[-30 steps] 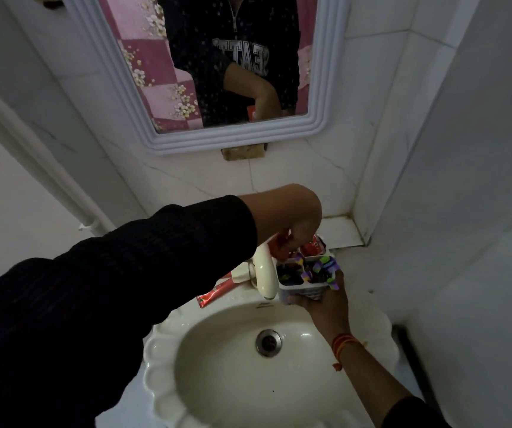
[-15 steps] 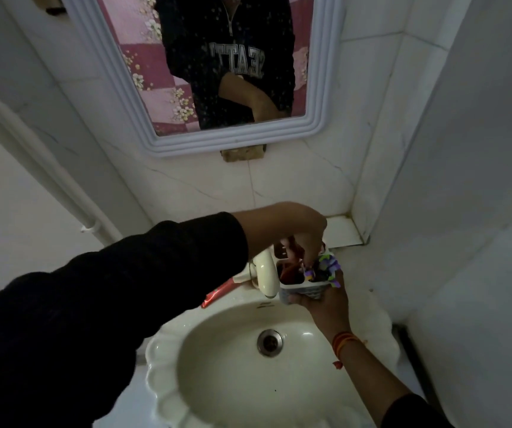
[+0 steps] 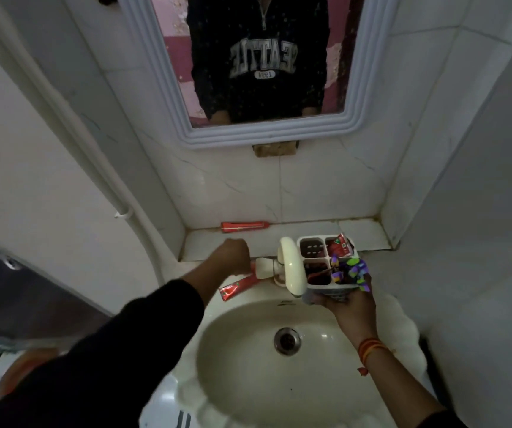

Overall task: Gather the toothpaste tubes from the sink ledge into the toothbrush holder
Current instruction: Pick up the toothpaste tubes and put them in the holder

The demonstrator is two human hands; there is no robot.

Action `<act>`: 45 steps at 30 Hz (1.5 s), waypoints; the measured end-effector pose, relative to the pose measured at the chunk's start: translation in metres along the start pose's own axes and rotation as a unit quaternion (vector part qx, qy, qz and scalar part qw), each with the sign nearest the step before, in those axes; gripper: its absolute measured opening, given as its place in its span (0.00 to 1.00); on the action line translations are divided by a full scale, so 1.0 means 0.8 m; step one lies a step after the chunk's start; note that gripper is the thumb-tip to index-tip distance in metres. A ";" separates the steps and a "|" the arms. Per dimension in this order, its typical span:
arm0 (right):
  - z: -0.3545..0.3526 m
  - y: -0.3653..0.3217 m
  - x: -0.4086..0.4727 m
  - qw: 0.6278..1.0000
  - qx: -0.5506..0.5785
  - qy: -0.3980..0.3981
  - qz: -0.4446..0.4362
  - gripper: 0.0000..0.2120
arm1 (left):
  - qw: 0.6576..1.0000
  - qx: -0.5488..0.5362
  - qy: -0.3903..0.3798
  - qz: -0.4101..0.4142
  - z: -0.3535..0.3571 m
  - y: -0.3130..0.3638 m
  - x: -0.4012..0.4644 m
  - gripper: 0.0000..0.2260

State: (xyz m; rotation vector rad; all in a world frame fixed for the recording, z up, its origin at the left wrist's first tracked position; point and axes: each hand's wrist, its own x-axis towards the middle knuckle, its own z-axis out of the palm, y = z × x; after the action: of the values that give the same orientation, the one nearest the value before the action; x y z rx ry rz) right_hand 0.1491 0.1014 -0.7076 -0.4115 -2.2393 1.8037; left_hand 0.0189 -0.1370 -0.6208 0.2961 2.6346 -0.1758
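While reaching in from the lower left, black-sleeved and stretched across the rim of the cream basin (image 3: 396,322). Left hand (image 3: 233,254) knuckles-up beside the tap, fingers curled closed on the capped end of a red toothpaste tube (image 3: 237,287), with the tube's crimped tail slanting down-left onto the basin rim. Right forearm up from the lower right corner, bare past the pushed-back sleeve, red and orange thread bracelet (image 3: 369,349) at the wrist. Right hand (image 3: 352,307) palm-up under the white toothbrush holder (image 3: 328,264), fingers wrapped closed round its base, carried above the basin just right of the white tap (image 3: 291,267). Four compartments in the holder: far left with only drain holes showing, far right with a red tube (image 3: 339,245) poking out tilted, near left dark and reddish inside but too dim to read, near right stuffed with something purple and green. Second loose red tube (image 3: 244,226) flat on the tiled ledge (image 3: 362,233), tight against the back wall, well apart from both hands. Above, white-framed mirror (image 3: 267,134) with a dark lettered sweatshirt reflected.
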 end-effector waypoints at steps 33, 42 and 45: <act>-0.001 -0.005 -0.001 0.999 0.002 -0.002 0.042 0.45 | 0.754 -0.539 0.368 0.072 -0.099 0.071 -0.141 0.09; -0.003 -0.024 0.000 0.998 0.053 -0.009 0.012 0.40 | 0.950 -0.150 0.252 0.109 -0.085 0.142 -0.107 0.10; -0.010 -0.017 -0.001 0.999 0.041 -0.027 0.010 0.36 | 0.950 -0.196 0.218 0.108 -0.083 0.128 -0.100 0.12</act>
State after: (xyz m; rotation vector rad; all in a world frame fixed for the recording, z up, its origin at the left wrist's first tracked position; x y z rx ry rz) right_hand 0.1520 0.1058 -0.6926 -0.3747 -2.1949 1.9308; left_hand 0.0823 -0.0399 -0.5316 0.5313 2.9530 0.5413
